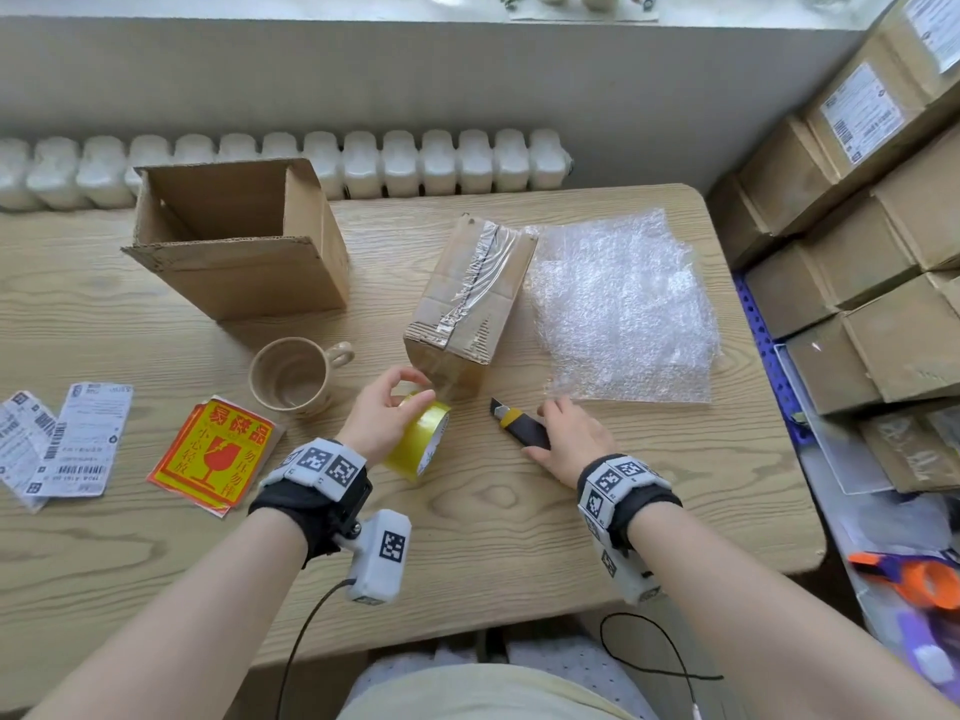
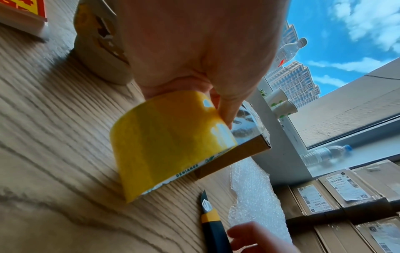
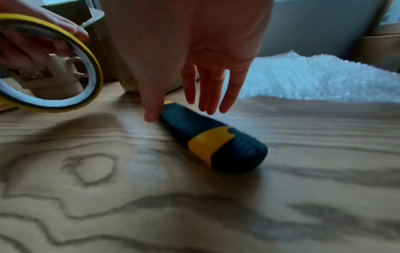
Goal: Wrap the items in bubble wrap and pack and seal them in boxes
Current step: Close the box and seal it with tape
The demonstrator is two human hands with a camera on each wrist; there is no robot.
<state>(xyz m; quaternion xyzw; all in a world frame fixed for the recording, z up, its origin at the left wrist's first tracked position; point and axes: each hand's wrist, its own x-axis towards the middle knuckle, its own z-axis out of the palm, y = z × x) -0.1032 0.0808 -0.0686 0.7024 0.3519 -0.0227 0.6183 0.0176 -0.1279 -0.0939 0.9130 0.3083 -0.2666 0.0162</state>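
Wooden table [image 1: 156, 314], mug [image 1: 293, 376], open box [image 1: 239, 236], stickers [image 1: 213, 452]

The left hand [image 2: 194, 42] grips a yellow tape roll [image 2: 171, 142] against the table [image 2: 54, 137]. At five o'clock lies a utility knife [image 2: 211, 220], fingertips [image 2: 255, 236] beside it.

The head camera is looking steeply down from above the light wood-grain table [image 1: 156, 314], facing forward toward the white ribbed radiator [image 1: 363, 163] at 12 o'clock, taking in both forearms.

The left wrist camera is sitting low and very near the left hand [image 2: 194, 42], looking along it past the yellow roll of packing tape [image 2: 168, 142] toward the window at 1 o'clock.

The right wrist camera is hovering just above the tabletop, looking along the right hand [image 3: 194, 42] at the black-and-yellow utility knife [image 3: 207, 137].

All three views are sharing the tape roll, the knife, the clear bubble wrap sheet [image 1: 623, 304] and the table.
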